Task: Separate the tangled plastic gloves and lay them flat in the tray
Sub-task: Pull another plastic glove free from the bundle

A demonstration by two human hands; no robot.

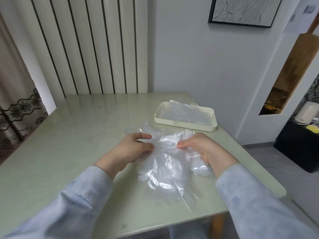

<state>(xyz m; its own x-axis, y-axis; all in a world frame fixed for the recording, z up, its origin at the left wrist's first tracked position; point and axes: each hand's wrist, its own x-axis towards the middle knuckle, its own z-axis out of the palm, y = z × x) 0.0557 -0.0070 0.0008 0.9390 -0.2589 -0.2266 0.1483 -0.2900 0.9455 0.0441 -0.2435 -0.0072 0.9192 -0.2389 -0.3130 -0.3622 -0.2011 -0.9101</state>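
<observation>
A crumpled bundle of thin, clear plastic gloves hangs between both hands above the pale green, glossy bench, its film creased and catching white highlights, with loose ends trailing down onto the surface. The left hand pinches one edge of the film, fingers curled narrow around it; the right hand grips the other side, thumb and fingers closed on a gathered fold. Both arms wear light blue sleeves. Beyond the hands, near the bench's far right edge, sits a cream rectangular plastic tray with rounded corners, with clear plastic film already lying flattened inside it. Behind the bench stands a tall white ribbed radiator against a pale wall, where a black-framed marble-pattern picture hangs, and a patterned curtain shows at the left.
</observation>
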